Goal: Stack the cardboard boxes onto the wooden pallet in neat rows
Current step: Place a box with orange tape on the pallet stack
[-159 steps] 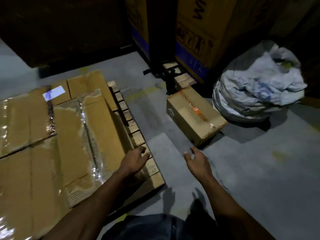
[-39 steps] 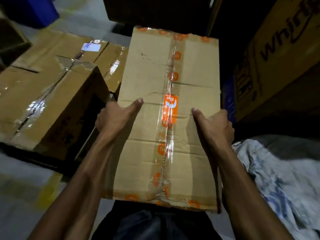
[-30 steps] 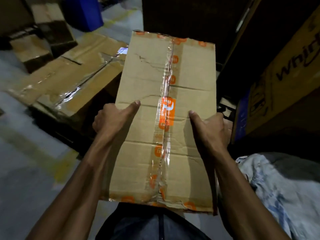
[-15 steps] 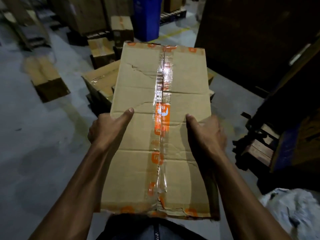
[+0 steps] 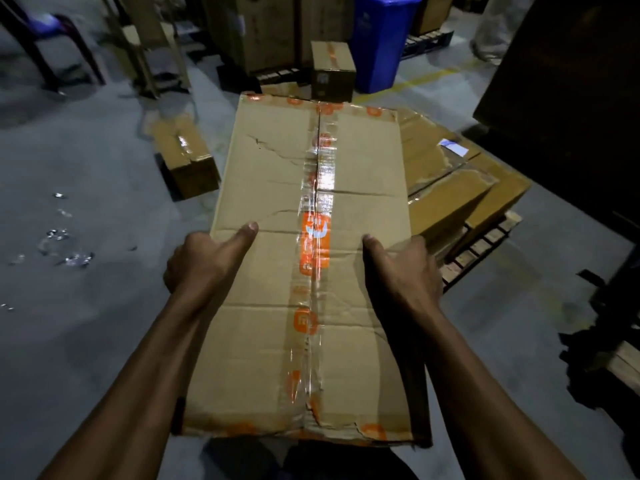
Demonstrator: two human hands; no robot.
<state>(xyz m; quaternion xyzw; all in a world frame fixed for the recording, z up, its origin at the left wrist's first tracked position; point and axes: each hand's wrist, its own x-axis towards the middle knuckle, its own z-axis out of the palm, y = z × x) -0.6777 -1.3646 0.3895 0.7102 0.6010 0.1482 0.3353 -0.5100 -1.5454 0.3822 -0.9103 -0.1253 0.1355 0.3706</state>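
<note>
Two hands carry the load here: your left hand (image 5: 204, 261) and right hand (image 5: 403, 271) each clamp a long side of the cardboard box (image 5: 311, 271), thumbs lying flat across its taped top while the fingers wrap under the edges out of sight. You hold the box level in front of your body, above the floor, its far end overlapping the stacked boxes (image 5: 446, 178) that sit on the wooden pallet (image 5: 485, 244) ahead and to your right. Slats show bare along the pallet's near edge, so that strip looks like the open spot, though the box hides much of the stack. Bring the box round square to the pallet's edge before you lower it, so its long side runs parallel with the boxes already there. Set the far end down first, then slide it snug against its neighbour and draw your fingers out from beneath last. Its top is creased and the tape is lifting at the near end, so keep your grip on the sides and not on the flaps.
</note>
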